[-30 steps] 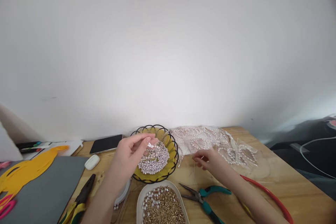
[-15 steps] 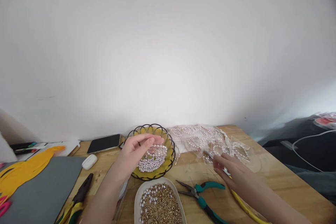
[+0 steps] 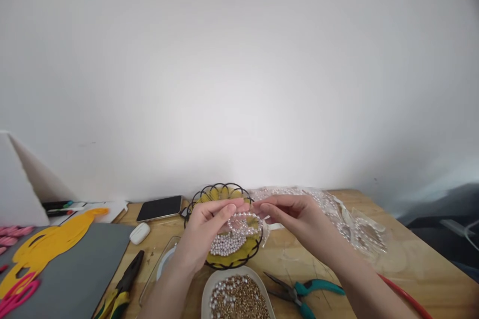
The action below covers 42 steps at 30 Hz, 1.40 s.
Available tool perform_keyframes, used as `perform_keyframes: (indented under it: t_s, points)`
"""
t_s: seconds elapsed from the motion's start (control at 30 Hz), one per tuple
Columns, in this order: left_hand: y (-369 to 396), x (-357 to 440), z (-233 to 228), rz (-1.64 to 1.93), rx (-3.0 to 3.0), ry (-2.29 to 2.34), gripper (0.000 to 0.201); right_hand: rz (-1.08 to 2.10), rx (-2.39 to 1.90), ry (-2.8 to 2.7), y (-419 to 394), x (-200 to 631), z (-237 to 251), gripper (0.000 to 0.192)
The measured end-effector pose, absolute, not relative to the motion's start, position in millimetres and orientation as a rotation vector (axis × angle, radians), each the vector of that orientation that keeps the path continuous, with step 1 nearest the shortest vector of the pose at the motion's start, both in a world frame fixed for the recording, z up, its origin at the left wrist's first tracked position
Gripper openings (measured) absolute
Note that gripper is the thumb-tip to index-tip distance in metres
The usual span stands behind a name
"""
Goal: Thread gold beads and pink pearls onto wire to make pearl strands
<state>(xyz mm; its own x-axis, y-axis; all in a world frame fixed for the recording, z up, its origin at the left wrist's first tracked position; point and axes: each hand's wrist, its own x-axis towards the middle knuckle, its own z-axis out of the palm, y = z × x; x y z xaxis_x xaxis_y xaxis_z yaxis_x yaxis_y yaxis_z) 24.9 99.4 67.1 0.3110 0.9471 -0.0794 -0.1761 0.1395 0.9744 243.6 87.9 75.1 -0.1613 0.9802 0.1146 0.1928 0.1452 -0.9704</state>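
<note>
Both hands [image 3: 247, 212] pinch pearl strand [image 3: 245, 218] over wire basket [image 3: 224, 192]; no legible writing.

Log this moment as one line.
left hand: pinching pearl loop | right hand: pinching same loop | over basket | pliers: idle

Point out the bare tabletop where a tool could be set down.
Bare wood lies right of the teal pliers, between the bagged pearl strings and red hoop. A smaller patch lies between phone and black pliers. Around the wire basket it is crowded.
</note>
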Motion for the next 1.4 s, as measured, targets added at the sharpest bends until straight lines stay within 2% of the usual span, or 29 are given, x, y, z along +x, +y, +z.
perform_keyframes:
  t_s: [0.17,0.37,0.6,0.93,1.1,1.3,1.4]
  points:
    - [102,8,76,0.827,1.28,0.929,0.043,1.275,-1.118,-1.56,90,248,76,0.031]
    - [100,5,82,0.823,1.526,1.049,0.031,1.336,-1.106,-1.599,91,253,74,0.035]
    - [104,5,71,0.756,1.884,1.119,0.037,1.111,-1.084,-1.638,99,252,69,0.039]
    - [110,5,65,1.034,1.732,0.853,0.038,1.237,-0.871,-1.529,103,253,57,0.014]
    - [110,6,65,1.148,1.708,0.721,0.033,1.299,-0.772,-1.485,103,254,54,0.014]
    - [107,3,65,1.054,1.588,0.739,0.013,1.323,-0.595,-1.502,104,257,52,0.014]
    - [105,1,64,1.034,1.573,0.694,0.011,1.333,-0.547,-1.521,104,260,49,0.015]
